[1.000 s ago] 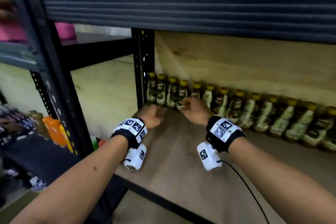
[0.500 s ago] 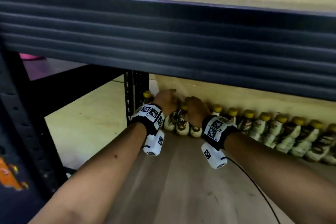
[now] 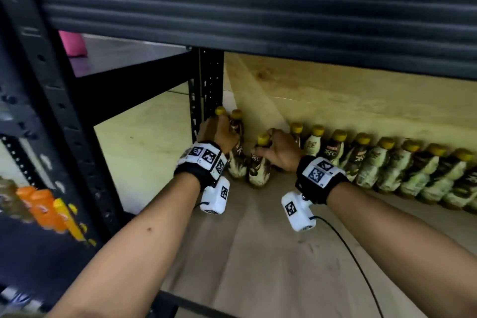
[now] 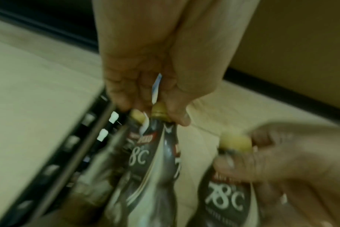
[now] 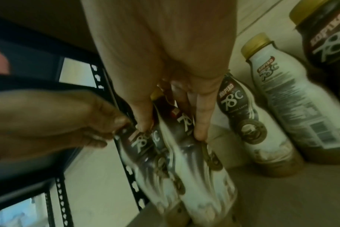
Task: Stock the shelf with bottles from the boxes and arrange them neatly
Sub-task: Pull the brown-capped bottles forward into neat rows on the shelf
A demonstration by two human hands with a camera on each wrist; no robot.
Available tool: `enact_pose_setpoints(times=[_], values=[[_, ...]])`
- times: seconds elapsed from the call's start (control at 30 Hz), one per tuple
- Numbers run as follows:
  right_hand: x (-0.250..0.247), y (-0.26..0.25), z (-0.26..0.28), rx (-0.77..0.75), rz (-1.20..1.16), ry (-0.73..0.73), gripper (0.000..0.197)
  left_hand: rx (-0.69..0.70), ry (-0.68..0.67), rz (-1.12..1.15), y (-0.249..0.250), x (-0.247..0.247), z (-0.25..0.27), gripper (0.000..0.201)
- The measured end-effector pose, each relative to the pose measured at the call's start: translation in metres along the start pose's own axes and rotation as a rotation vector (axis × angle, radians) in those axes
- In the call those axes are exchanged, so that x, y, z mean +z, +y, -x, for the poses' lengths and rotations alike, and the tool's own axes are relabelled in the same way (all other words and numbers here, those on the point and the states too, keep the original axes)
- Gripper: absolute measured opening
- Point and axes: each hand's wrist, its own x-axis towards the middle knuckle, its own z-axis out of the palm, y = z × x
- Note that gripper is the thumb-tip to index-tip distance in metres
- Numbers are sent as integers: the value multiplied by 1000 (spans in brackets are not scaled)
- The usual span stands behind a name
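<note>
A long row of Kopiko coffee bottles (image 3: 387, 162) is already lining the back of the wooden shelf (image 3: 258, 253), and the person's left hand (image 3: 219, 134) and right hand (image 3: 280, 153) are each clutching bottle necks at its left end, apparently straightening the last ones, leaving the whole front unfilled.

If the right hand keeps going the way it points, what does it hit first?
The right hand already grips two bottles by their necks and points toward the shelf's back. Straight on, probably the back wall; the row of bottles stands just to its right. Depth unclear.
</note>
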Motion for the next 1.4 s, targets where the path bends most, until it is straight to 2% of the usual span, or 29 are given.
enact_pose_setpoints(times=[0.07,0.17,0.27,0.37,0.5,0.57,0.67,0.7,0.77,0.83,0.9,1.0,1.07,1.17,1.3,1.4], values=[[6,-9,2,12,-72,-24,46,-61,8,-11,-15,-8,8,24],[19,-24,7,-48,-143,-99,37,-147,4,19,-32,-18,17,26],[33,-36,8,-98,-234,-147,32,-147,-9,88,-36,-20,21,28],[38,-40,7,-154,-215,-136,39,-158,-10,180,-35,-25,28,28],[35,-29,4,-175,-207,-164,48,-130,-45,176,-32,-24,37,27],[28,-24,8,-192,-271,-250,46,-101,-49,169,-30,-18,42,30],[8,-24,12,-235,-393,-416,31,-55,-41,173,-28,-10,46,35],[0,-24,9,-259,-441,-413,27,-42,-48,180,-27,-8,46,35],[-12,-24,-8,-273,-506,-269,22,-24,-73,189,-24,-5,45,36],[-19,-22,-32,-141,-520,-61,43,-20,-62,193,-21,0,45,36],[-20,-19,-52,-35,-409,33,63,-38,-12,207,-23,5,45,37],[-6,-7,-68,31,-39,-72,58,-69,51,211,-30,5,43,40],[7,1,-61,125,-56,-201,50,-77,32,183,-31,3,40,40],[19,2,-58,162,-145,-255,36,-83,12,185,-29,4,34,38],[12,-16,-66,86,-167,-205,69,-81,18,209,-28,6,35,34],[8,-26,-71,-13,-121,-142,76,-73,14,220,-27,6,36,36]])
